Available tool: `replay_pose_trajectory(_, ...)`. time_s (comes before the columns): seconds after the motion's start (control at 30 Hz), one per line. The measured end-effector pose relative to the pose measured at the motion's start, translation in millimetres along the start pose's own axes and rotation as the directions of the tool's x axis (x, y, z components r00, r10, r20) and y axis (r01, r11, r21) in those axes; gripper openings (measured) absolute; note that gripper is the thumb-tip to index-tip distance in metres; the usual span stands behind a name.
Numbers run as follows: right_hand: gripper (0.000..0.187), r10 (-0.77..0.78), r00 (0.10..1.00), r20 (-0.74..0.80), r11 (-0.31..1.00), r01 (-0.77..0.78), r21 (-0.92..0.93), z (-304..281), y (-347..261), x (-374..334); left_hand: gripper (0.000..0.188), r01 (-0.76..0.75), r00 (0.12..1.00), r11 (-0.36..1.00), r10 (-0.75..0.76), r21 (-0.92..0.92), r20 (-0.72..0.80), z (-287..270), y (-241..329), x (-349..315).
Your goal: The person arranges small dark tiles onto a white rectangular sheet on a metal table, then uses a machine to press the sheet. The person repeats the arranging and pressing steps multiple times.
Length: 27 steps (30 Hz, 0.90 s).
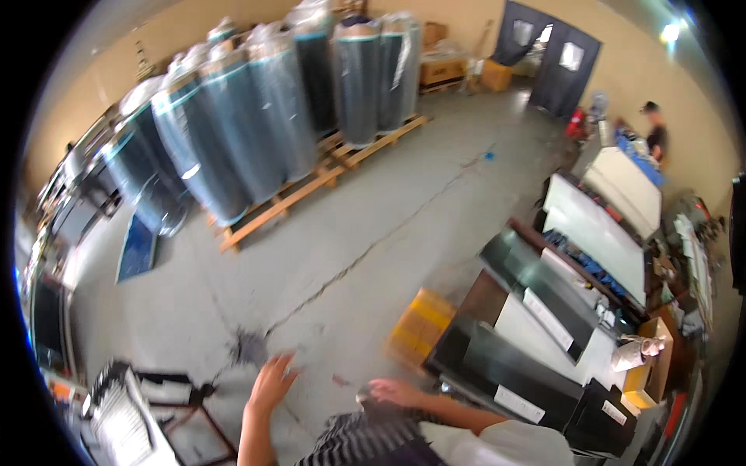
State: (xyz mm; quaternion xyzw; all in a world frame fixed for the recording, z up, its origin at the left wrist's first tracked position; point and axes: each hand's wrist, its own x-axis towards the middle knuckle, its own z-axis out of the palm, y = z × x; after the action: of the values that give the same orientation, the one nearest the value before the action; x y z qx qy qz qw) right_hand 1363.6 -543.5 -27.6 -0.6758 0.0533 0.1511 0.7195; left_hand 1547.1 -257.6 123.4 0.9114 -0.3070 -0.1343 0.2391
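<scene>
Left hand (272, 380) spread wide, holding nothing; right hand (392, 391) flat on dark striped cloth (365, 439) — better press evenly, keeping it smooth.

A yellow box (420, 327) sits on the floor beside black rectangular packages (497, 365) with white labels (520, 404).

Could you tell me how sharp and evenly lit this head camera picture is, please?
Head view: strong fisheye bending at the rim; motion blur smears the left hand, right hand and wrapped rolls; glare from a lamp top right; black vignette in the corners.
</scene>
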Motion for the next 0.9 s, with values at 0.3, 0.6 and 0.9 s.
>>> replay_pose_trajectory(0.3,0.04,0.22,0.948,-0.229,0.955,-0.161,0.25,-54,-37,221,0.053,0.398,0.745,0.898,-0.436,0.189,0.504,-70,-315,36)
replay_pose_trajectory(0.6,0.036,0.575,0.473,-0.667,0.813,-0.416,0.406,-176,4,310,0.043,-0.324,0.933,0.931,0.344,-0.166,0.108,-156,-156,599)
replay_pose_trajectory(0.9,0.033,0.376,0.623,-0.686,0.863,-0.505,0.014,-431,33,511,0.065,-0.154,0.769,0.944,-0.072,0.293,0.636,-63,-370,824)
